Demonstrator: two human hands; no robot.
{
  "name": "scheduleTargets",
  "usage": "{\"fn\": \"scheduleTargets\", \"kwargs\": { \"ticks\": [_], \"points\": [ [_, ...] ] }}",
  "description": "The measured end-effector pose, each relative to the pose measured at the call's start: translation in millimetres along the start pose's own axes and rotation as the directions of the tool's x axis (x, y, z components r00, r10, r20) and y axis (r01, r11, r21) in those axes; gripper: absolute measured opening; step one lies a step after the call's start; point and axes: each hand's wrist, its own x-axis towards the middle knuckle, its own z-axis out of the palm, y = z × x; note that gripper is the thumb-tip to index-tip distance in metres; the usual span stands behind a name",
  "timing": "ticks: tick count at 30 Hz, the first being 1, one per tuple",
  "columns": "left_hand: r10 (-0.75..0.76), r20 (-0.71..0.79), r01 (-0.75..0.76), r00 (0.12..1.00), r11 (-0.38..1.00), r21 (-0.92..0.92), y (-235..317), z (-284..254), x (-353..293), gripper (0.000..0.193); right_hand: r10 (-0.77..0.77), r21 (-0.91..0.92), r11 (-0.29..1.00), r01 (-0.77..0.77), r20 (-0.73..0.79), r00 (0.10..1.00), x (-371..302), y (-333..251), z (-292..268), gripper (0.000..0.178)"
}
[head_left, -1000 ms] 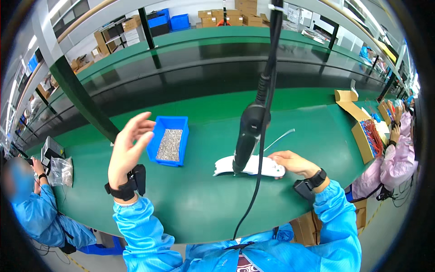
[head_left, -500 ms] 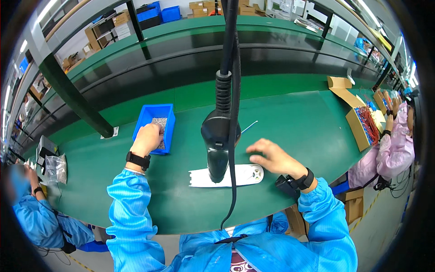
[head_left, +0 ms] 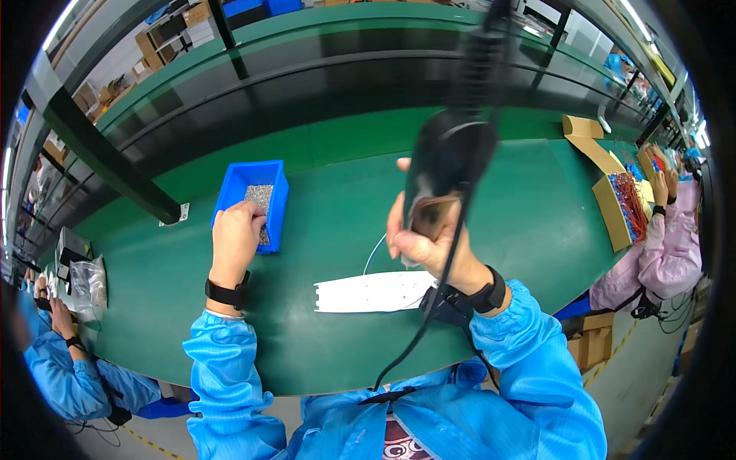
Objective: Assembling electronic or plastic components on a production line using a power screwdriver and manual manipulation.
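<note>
1. L hand (head_left: 236,239): fingertips pinched together over blue bin (head_left: 277,218), at small metal pcs (head_left: 261,196); can't tell if any pc is held.
2. R hand (head_left: 435,244): wrapped round blk corded tool (head_left: 451,153), tool blurred, tip nr white part (head_left: 368,294).
3. White part: lies on green tabletop (head_left: 307,353), R of bin, well apart; thin wire (head_left: 373,253) at far edge.
</note>
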Motion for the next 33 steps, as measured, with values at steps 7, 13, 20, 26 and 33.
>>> {"fn": "scheduleTargets", "kwargs": {
  "ticks": [7, 13, 20, 26, 33],
  "points": [
    [-0.119, -0.055, 0.104, 0.991, 0.971, -0.215, -4, 7, -5, 0.006, 0.088, -0.137, 0.986, -0.097, -0.07, 0.994, -3, -26, -23, 0.038],
    [-0.231, 0.01, 0.221, 0.973, 0.912, -0.345, -1, 3, -3, 0.01, -0.099, -0.003, 0.995, 0.101, -0.221, 0.97, -23, -24, -31, 0.073],
    [-0.207, 0.059, 0.214, 0.976, 0.901, -0.378, -6, 3, -3, 0.011, -0.234, 0.04, 0.967, 0.252, -0.25, 0.94, -40, -4, -33, 0.068],
    [-0.275, 0.075, 0.277, 0.958, 0.835, -0.476, -6, 6, -2, 0.008, -0.215, 0.031, 0.972, 0.232, -0.265, 0.94, -36, 5, -32, 0.064],
    [-0.369, 0.047, 0.313, 0.928, 0.706, -0.635, 2, -3, -5, 0.01, -0.208, 0.021, 0.975, 0.221, -0.252, 0.945, -35, 10, -33, 0.063]
  ]
}}
